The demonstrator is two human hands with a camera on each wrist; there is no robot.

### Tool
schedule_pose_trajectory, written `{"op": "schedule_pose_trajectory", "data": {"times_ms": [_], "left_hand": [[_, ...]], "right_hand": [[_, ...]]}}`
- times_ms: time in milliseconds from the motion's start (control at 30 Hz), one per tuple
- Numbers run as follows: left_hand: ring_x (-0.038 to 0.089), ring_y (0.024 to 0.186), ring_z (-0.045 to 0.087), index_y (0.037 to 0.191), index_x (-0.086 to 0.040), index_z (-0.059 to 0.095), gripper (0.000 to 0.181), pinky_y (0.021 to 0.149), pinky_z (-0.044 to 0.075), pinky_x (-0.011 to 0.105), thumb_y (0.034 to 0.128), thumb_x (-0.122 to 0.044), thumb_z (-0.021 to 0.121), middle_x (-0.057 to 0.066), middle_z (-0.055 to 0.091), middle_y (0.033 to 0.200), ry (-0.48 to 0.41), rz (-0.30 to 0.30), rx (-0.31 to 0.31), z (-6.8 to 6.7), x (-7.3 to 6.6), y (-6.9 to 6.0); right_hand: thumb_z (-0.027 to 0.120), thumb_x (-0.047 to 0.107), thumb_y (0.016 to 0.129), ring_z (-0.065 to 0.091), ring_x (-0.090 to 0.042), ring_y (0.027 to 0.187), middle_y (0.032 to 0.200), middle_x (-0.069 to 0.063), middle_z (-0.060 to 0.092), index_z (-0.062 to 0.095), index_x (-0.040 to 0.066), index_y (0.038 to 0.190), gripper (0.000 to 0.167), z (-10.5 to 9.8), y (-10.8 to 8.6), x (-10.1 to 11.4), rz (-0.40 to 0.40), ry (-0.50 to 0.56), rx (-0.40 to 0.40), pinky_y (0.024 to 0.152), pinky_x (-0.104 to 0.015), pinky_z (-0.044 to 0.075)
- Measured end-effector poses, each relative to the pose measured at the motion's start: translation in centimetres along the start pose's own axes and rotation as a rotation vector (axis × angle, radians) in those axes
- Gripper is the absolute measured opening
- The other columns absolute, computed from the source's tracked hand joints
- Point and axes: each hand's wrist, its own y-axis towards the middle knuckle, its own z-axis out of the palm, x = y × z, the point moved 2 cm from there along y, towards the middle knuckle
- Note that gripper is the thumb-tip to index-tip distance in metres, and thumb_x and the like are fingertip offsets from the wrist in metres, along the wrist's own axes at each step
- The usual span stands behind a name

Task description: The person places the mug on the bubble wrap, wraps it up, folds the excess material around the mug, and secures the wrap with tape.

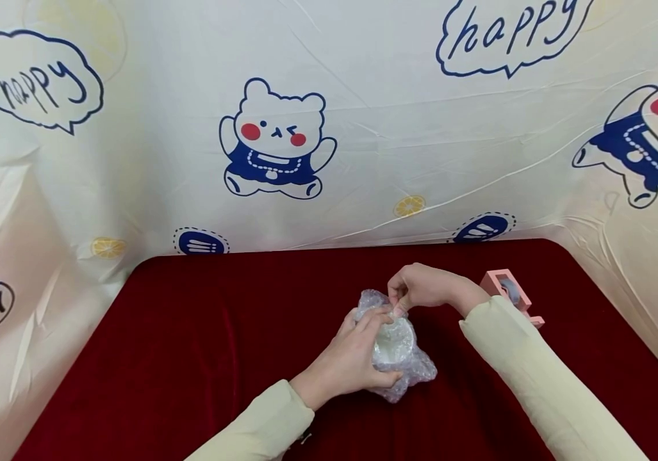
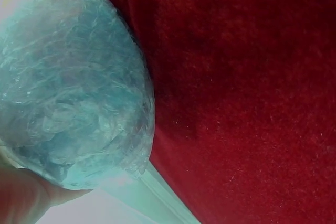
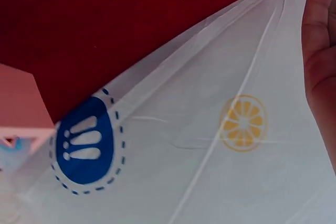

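Bubble-wrapped bundle (image 1: pixel 396 349), R of ctr, on or just over red tblcloth (image 1: pixel 190 346), can't tell which. L hand (image 1: pixel 354 355) grips its near L side, thumb & fingers round it. R hand (image 1: pixel 423 286), fingers curled, pinches its far edge. Pink tape dispenser (image 1: pixel 525 301) partly behind R sleeve (image 1: pixel 536 371). Behind: white bkgd (image 1: pixel 380 64) w/ bears (image 1: pixel 273 168) & "happy" bubbles (image 1: pixel 34 83).
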Motion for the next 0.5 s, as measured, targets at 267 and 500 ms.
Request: {"op": "schedule_pose_trajectory", "data": {"times_ms": [267, 500], "left_hand": [[0.021, 0.139, 0.036, 0.133, -0.017, 0.043, 0.072, 0.116, 0.026, 0.048, 0.0764, -0.047, 0.075, 0.000, 0.036, 0.149, 0.004, 0.019, -0.012, 0.0, 0.0, -0.1], [0.020, 0.139, 0.035, 0.138, -0.017, 0.041, 0.077, 0.116, 0.025, 0.051, 0.0762, -0.047, 0.075, 0.000, 0.034, 0.150, 0.001, 0.021, -0.010, 0.1, 0.1, -0.2]], "right_hand": [[0.077, 0.010, 0.077, 0.046, -0.010, 0.060, 0.064, 0.002, 0.060, 0.055, 0.004, 0.081, 0.023, 0.7, 0.5, -1.8, 0.055, 0.262, -0.021, 0.059, -0.024, 0.041], [0.070, 0.008, 0.082, 0.045, -0.006, 0.060, 0.059, 0.008, 0.049, 0.051, 0.008, 0.079, 0.019, 2.2, 0.5, -3.8, 0.107, 0.612, -0.046, 0.065, -0.027, 0.042]]}}
